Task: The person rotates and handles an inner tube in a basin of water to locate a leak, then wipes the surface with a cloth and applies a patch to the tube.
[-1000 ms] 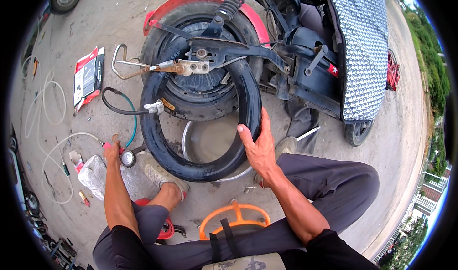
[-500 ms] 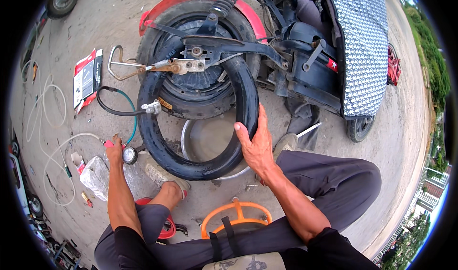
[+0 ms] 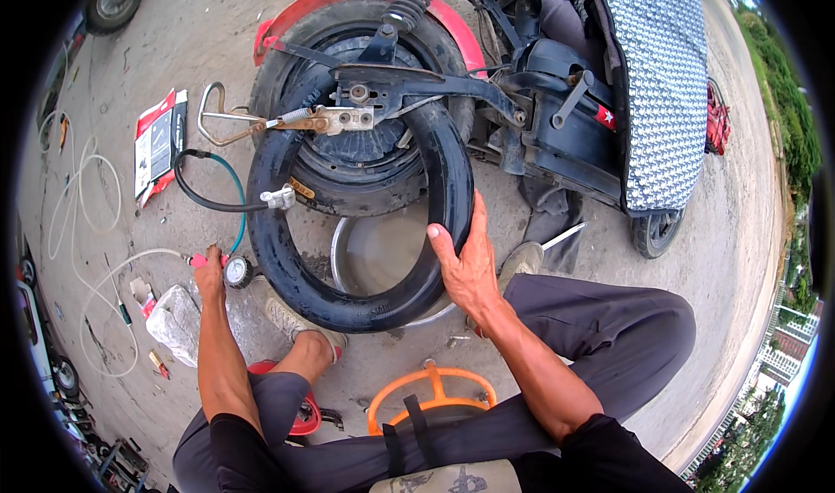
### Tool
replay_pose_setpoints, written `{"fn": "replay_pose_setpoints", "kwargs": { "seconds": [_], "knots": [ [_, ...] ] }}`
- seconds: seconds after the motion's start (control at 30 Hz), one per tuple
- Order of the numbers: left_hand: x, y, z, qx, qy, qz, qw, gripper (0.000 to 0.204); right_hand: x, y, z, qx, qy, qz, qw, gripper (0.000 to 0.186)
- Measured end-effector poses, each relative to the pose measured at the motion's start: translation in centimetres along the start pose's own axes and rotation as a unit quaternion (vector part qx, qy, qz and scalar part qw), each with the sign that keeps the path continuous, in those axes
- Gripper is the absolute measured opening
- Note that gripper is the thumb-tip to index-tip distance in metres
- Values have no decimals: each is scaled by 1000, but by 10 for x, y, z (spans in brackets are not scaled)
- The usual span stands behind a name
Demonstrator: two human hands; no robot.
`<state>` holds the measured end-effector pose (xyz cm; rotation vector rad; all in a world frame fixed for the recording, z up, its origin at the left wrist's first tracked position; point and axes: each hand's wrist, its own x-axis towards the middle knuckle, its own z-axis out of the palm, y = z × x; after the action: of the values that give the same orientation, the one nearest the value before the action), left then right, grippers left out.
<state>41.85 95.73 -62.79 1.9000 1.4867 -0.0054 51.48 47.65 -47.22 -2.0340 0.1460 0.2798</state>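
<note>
My left hand (image 3: 209, 271) is wrapped round the pink-red handle of a tyre inflator, whose round gauge (image 3: 237, 271) sits beside my fingers. From it a teal and black hose (image 3: 241, 199) curves up to a metal chuck (image 3: 278, 198) at the left inner side of a black inner tube (image 3: 365, 315). The tube looks wet and rounded out with air. My right hand (image 3: 470, 267) grips its right side, thumb on top and fingers along the outer edge. The tube's far part passes behind the metal bracket of a scooter's rear wheel (image 3: 383, 193).
Under the tube stands a metal basin (image 3: 344, 241) of cloudy water. A red and black box (image 3: 161, 145), a whitish block (image 3: 174, 323) and a looping clear air hose (image 3: 83, 275) lie at left. An orange round frame (image 3: 432, 380) is between my legs; a dark cloth (image 3: 557, 223) lies at right.
The inner tube looks slightly fatter and has spread a little to the left. The gauge has turned a little more upward. Both hands stay almost where they were.
</note>
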Motion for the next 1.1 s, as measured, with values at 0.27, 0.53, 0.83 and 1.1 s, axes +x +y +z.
{"fn": "replay_pose_setpoints", "kwargs": {
  "seconds": [0.27,0.53,0.83,1.1],
  "knots": [
    [-2,1,-1,73,7,-21,997,52,1,2,-1,6,-11,13,1000,90],
    [41,-28,-13,67,45,-46,996,67,-6,-4,2,24,-18,26,999,94],
    [-22,93,-43,-113,280,336,892,46,14,28,-15,52,-14,88,995,86],
    [-200,217,-13,-198,71,536,818,28,9,41,-2,166,-46,83,982,91]
  ]
}}
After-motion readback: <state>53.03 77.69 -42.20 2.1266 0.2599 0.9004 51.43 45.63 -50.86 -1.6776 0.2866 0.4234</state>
